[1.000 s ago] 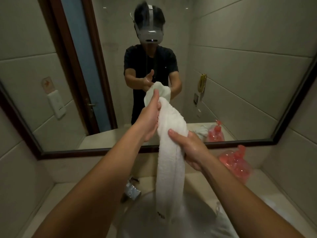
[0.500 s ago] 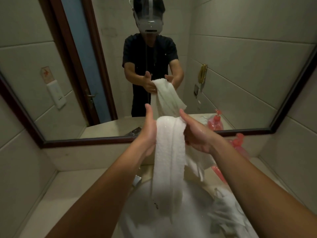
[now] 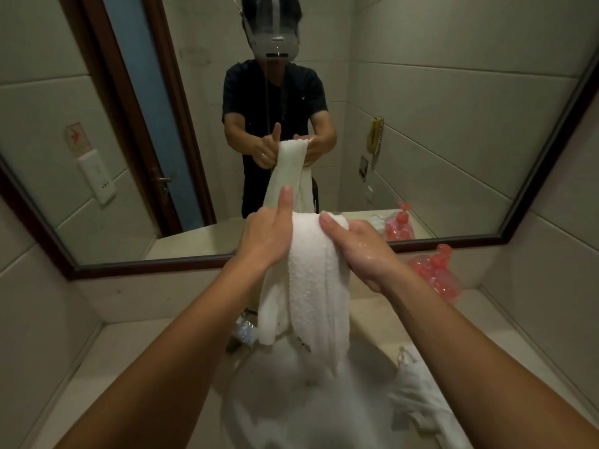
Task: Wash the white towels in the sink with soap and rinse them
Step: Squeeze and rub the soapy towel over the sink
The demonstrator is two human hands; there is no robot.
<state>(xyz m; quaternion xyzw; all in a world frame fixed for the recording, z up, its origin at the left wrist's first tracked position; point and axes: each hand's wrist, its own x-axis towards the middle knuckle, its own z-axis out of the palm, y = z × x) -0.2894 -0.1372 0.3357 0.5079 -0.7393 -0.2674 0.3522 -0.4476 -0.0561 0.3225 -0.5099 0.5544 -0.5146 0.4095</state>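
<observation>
I hold the wet white terry towel (image 3: 311, 286) up over the round white sink basin (image 3: 259, 406), at about the centre of my view, folded over itself so both ends hang down toward six o'clock, the lower ends reaching the basin. My left hand (image 3: 267, 236) grips the folded top from nine o'clock, thumb pointing straight up toward twelve and the fingers wrapped behind the cloth, out of sight. My right hand (image 3: 359, 251), wet and glistening, clamps the fold from three o'clock, its fingers (image 3: 330, 226) curled over the top edge. A second crumpled white towel (image 3: 418, 396) lies on the pale stone surface (image 3: 107, 367) at about four o'clock, draped against the basin's rim. A pink plastic bag (image 3: 436, 275) sits in the back corner at two o'clock, below the dark-framed wall mirror (image 3: 453, 124). Part of the chrome faucet (image 3: 244, 330) shows just left of the hanging towel, at about seven o'clock from my left hand.
</observation>
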